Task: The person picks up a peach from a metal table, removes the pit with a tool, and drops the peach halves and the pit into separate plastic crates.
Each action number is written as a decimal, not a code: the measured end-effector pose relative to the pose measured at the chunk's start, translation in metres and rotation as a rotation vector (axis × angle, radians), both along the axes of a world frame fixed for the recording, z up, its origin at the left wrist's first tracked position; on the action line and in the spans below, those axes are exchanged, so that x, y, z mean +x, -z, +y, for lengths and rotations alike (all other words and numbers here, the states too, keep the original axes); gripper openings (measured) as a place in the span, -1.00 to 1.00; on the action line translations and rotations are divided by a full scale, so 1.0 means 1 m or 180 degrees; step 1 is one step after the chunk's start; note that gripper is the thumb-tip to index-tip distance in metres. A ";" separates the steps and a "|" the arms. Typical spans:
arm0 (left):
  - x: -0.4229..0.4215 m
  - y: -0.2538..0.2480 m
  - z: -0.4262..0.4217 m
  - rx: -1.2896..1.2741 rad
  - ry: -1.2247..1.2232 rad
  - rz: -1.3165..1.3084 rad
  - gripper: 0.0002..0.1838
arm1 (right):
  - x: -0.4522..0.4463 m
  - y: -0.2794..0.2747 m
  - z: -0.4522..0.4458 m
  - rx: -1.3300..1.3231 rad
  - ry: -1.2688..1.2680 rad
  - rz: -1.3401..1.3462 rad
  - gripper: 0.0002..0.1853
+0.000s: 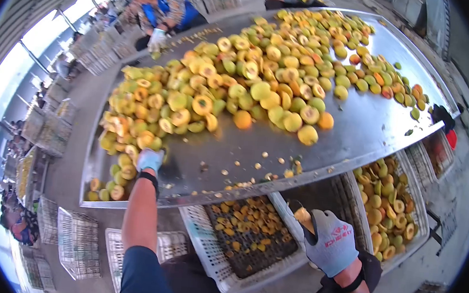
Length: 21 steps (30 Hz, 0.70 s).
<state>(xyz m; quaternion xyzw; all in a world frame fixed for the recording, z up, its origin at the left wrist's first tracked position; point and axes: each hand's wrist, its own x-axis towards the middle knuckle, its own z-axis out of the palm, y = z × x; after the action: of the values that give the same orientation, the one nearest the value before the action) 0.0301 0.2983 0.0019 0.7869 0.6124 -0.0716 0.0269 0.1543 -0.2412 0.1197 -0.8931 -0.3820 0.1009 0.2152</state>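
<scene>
My left hand (150, 160), in a pale blue-grey glove, reaches to the near left edge of a big pile of yellow-green and orange peach halves (202, 105). It touches or nearly touches the fruit there; its fingertips are hidden, so its grip is unclear. My right hand (331, 243), in a similar glove, is closed round the tan handle of a small tool (304, 217). A thin curved metal loop shows at the tool's far end. This hand is over the crates, in front of the table's near edge.
The pile lies on a metal table (357, 140) with a raised rim. Below its near edge stand a crate (202, 255) with fruit pieces and another crate (418, 241) full of halves. A co-worker (168, 7) sits at the far left. Stacked crates (78, 244) line the left.
</scene>
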 end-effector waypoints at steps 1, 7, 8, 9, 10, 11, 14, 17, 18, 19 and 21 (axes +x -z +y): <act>0.005 -0.001 -0.009 0.0194 0.0035 0.0035 -0.32 | 0.001 0.001 0.002 0.0016 0.0019 -0.0019 -0.78; -0.001 0.010 0.005 0.0286 0.0036 -0.0389 -0.37 | -0.002 0.006 0.015 0.0007 -0.0079 -0.0011 -0.78; -0.005 0.001 0.003 -0.0054 0.0133 -0.0529 -0.34 | -0.004 0.007 0.018 0.0001 -0.0031 0.0024 -0.78; -0.009 -0.005 -0.003 -0.0022 0.0135 -0.0543 -0.34 | -0.006 0.007 0.020 0.0004 0.0008 0.0059 -0.78; -0.015 -0.009 -0.012 -0.0840 -0.0166 -0.1792 -0.46 | -0.009 0.008 0.021 0.0051 -0.0010 0.0036 -0.78; -0.021 -0.019 -0.027 -0.1643 -0.0453 -0.3044 -0.58 | -0.012 0.010 0.022 0.0134 -0.0019 0.0055 -0.78; -0.052 0.015 -0.020 -0.1484 0.2471 -0.3362 -0.58 | -0.029 0.008 0.033 0.0378 -0.0165 0.0150 -0.78; -0.050 -0.084 -0.160 -0.2301 0.1781 -0.3939 -0.60 | -0.049 0.007 0.042 0.0622 -0.0479 0.0334 -0.80; -0.055 -0.084 -0.177 -0.1380 0.2388 -0.3210 -0.57 | -0.055 0.008 0.045 0.0754 -0.0691 0.0452 -0.81; -0.053 -0.090 -0.198 -0.3413 0.1310 -0.4554 -0.42 | -0.062 0.008 0.049 0.0893 -0.0799 0.0501 -0.79; -0.051 -0.097 -0.237 -0.5492 -0.0508 -0.5718 -0.28 | -0.074 0.015 0.057 0.0883 -0.0776 0.0525 -0.78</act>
<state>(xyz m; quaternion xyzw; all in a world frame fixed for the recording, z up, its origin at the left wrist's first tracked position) -0.0209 0.0612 0.0988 0.2438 0.1767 0.1146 0.9467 0.0807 -0.1846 0.1045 -0.7907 -0.4786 0.1453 0.3530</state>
